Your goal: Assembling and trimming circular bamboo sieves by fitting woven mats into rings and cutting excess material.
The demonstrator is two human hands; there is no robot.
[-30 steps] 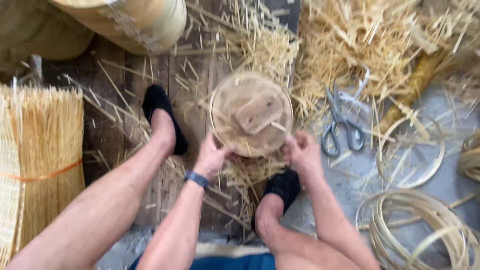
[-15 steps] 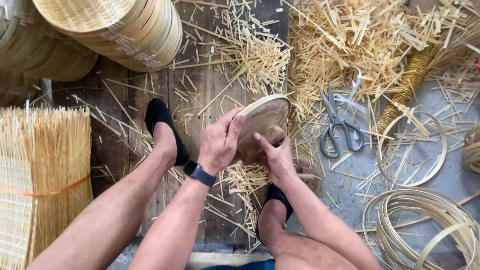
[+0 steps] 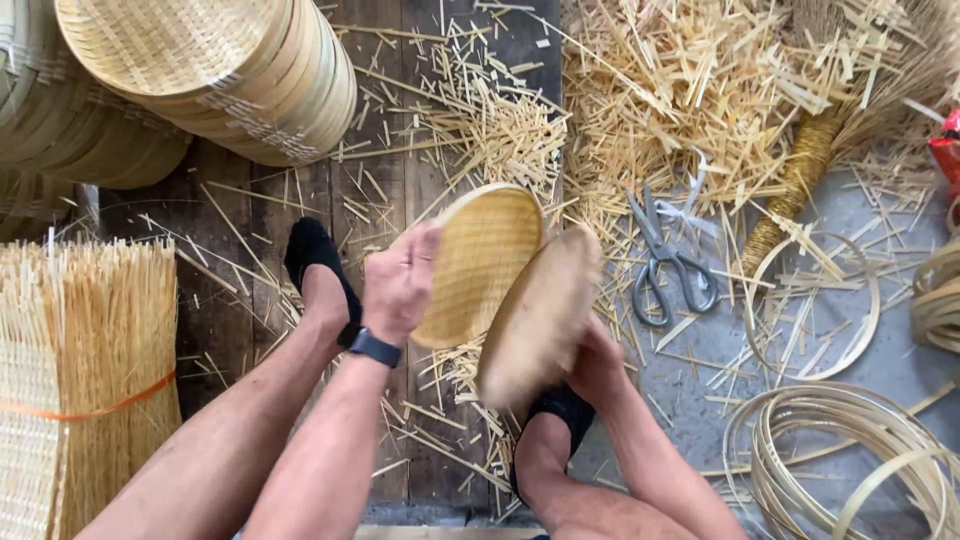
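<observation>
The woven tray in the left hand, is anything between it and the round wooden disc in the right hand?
Nothing visible. The woven tray in the left hand and the wooden disc in the right hand are side by side above the floor, their edges overlapping in view. Whether they touch is unclear.

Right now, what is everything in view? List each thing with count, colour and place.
Woven disc: one, pale yellow, left hand.
Round wooden form: one, tan, right hand.
Scissors: one, grey, floor right.
Stacked woven trays: many, straw, top left.
Strip bundle: one, straw with orange tie, left.
Bamboo hoops: several, pale, lower right.
Offcuts: scattered, straw, top.
Shoes: two, black.
Wristband: one, dark, left wrist.
Left hand; right hand.
</observation>
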